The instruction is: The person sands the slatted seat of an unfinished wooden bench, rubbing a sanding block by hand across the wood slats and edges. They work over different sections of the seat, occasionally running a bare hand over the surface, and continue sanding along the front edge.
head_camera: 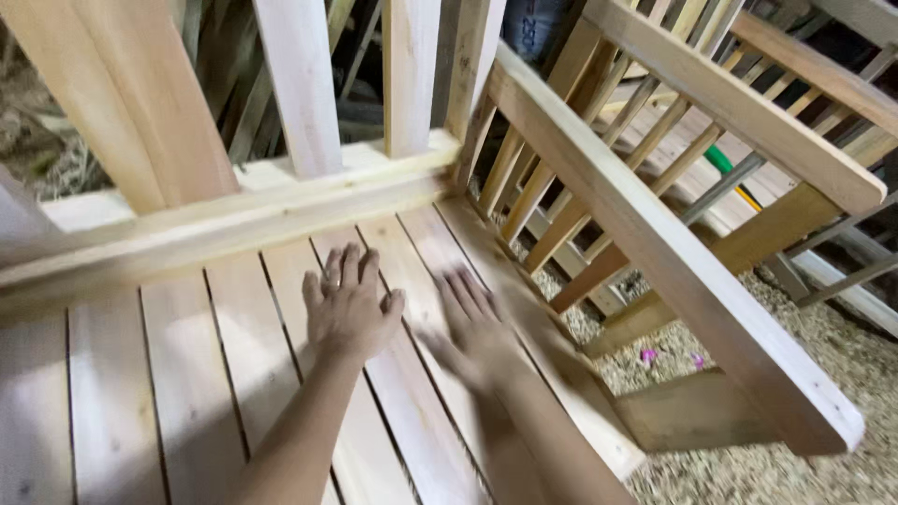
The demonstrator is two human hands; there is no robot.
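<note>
Two bare hands flat on a pale slatted wooden chair seat

Left hand [348, 304] rests spread, grip wide and empty, on the pale slatted wooden seat [187, 374]; the blurred right hand [472, 323], at its 3 o'clock, is also open. The seat looks stiff and heavy, best held by the armrest beam [655, 243]. At 1 o'clock, a dark printed bag [535, 23].

Left hand [346, 304] and right hand [475, 323] (blurred) lie flat on seat slats [187, 374].
</note>
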